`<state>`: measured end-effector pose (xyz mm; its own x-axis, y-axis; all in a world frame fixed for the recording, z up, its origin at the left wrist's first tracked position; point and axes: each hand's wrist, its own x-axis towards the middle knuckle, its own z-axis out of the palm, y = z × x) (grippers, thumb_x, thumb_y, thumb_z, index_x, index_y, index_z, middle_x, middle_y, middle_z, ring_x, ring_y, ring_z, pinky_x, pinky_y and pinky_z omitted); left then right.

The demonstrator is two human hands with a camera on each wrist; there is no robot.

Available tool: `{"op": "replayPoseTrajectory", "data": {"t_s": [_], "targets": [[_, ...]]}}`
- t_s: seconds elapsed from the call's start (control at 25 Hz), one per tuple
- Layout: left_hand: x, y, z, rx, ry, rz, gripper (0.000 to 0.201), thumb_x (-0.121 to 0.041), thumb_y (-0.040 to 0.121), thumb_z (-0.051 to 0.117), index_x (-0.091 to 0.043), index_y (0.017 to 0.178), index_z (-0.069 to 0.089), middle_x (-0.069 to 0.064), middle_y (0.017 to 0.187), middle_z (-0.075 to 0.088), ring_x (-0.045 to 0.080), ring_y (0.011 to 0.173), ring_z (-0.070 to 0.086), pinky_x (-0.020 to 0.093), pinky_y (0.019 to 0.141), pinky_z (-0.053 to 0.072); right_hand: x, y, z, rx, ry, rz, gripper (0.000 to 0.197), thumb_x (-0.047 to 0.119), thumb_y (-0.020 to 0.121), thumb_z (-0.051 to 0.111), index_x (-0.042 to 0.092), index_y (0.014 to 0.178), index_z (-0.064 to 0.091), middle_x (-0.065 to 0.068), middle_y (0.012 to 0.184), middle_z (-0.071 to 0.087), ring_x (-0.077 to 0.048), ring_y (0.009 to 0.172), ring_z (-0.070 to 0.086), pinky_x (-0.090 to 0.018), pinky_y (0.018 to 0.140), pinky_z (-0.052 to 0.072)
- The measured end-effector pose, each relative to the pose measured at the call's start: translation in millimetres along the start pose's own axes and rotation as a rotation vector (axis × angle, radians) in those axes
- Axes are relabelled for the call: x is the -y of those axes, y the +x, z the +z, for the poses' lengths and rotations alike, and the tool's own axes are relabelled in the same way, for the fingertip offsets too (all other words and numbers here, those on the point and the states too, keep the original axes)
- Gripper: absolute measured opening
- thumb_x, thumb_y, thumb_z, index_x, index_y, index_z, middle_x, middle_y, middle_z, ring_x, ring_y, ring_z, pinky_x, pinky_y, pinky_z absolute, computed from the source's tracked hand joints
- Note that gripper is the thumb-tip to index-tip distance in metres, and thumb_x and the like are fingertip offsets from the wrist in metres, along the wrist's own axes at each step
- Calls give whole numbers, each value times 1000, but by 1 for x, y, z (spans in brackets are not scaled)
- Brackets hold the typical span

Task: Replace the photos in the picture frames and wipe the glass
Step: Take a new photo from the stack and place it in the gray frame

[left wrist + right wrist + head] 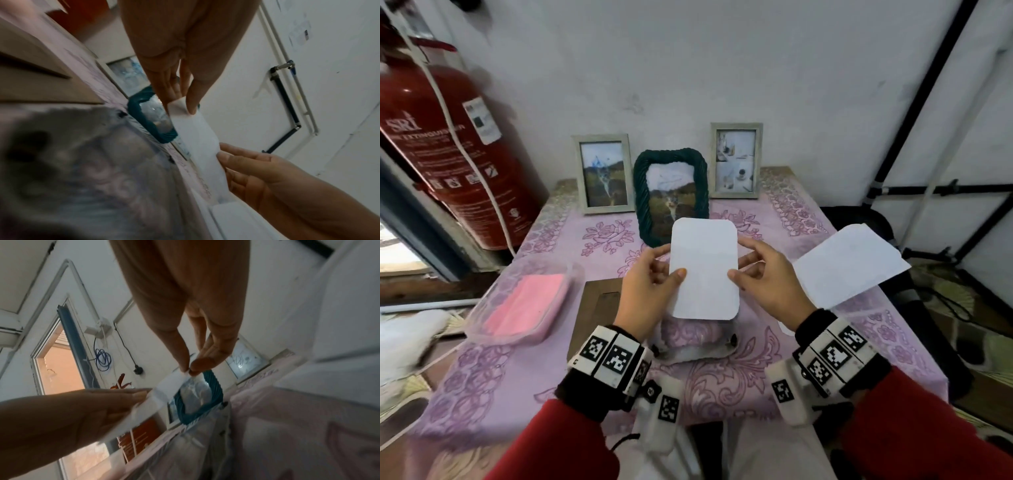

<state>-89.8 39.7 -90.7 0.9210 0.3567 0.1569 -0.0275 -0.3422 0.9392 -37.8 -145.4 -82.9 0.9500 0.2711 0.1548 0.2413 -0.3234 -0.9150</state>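
So the person is holding a white rounded-corner photo [703,269] blank side up, above the tabletop [739,387] and right in front of the dark green rope-style frame [671,195]. The left hand [650,286] is pinching the left edge, thumb on top and fingers under, and the right hand [770,284] is pinching the right edge the same way. So both grips are grasping the photo, nothing released.

Stuff that could go sideways, just guessing from how it looks:

- Both grips are sitting right on thin edges. If the hands are pulling apart or twisting unevenly, the sheet is probably bending or creasing.
- Fingers are pressing on the underside, which may be the printed face, so smudges seem likely there.
- The green frame is standing upright just behind the photo. A forward nudge could be tipping it back into the two pale frames [604,173] behind it.
- A clear glass-looking pane [695,339] is lying under the hands on the cloth. Dropping a wrist on it could be cracking or smearing it before wiping.
- Another loose white sheet [849,265] is hanging off the tabletop's right edge, so a sleeve brush could be sending it to the floor.
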Motion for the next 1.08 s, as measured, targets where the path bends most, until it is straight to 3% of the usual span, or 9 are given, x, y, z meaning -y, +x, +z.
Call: {"op": "replayPoseTrajectory", "data": {"t_s": [0.16,0.28,0.4,0.48,0.56,0.64,0.84,0.96,1.08], "targets": [[21,-9,-12,-10,73,-80,38,-7,82,67,-13,119,62,-4,76,55,7,65,48,11,64,45,-8,2,13,80,-121,25,54,4,78,70,14,129,54,10,72,54,-2,60,50,-25,75,47],[28,-12,-16,6,160,-109,40,-7,81,68,-8,120,61,-5,74,56,4,63,50,1,59,42,-11,3,18,162,-171,51,51,8,78,70,14,127,56,9,71,54,-7,65,52,-26,78,48],[29,-16,-17,19,258,-104,41,-8,81,68,-7,122,60,2,79,59,6,62,49,-2,55,37,-13,2,20,226,-236,50,52,10,78,72,16,127,55,9,71,53,-1,64,49,-10,64,41],[29,-19,-15,31,281,-118,35,-8,81,68,-8,116,64,7,82,59,14,68,53,4,62,41,-13,2,20,249,-258,61,53,10,79,71,16,129,54,9,71,53,-1,64,48,-11,62,38],[28,-19,-11,55,318,-133,15,-11,81,67,-14,96,64,9,78,58,28,83,57,27,79,49,-13,3,20,277,-261,79,53,10,80,70,16,130,54,7,72,52,-4,65,48,-18,66,38],[29,-18,-9,83,365,-142,9,-14,81,67,-15,86,59,11,76,58,33,95,56,36,86,48,-14,3,21,305,-271,86,52,9,80,69,17,130,54,4,74,53,-8,67,48,-21,72,39],[32,-18,-9,60,354,-178,29,-15,80,70,1,104,66,17,87,65,34,103,55,41,93,46,-15,5,23,332,-314,98,50,7,80,69,13,127,56,2,75,54,-11,68,50,-22,74,40],[31,-18,-9,96,380,-178,10,-17,81,69,-15,84,60,15,84,62,33,103,55,40,93,46,-17,5,24,345,-346,90,46,6,79,69,11,123,60,-4,83,56,-15,74,50,-23,73,40],[32,-16,-10,126,402,-182,31,-17,81,69,-28,67,44,12,80,59,31,97,54,42,91,46,-17,5,24,347,-360,92,43,6,78,69,10,120,62,-5,85,54,-16,74,49,-23,72,39]]}}
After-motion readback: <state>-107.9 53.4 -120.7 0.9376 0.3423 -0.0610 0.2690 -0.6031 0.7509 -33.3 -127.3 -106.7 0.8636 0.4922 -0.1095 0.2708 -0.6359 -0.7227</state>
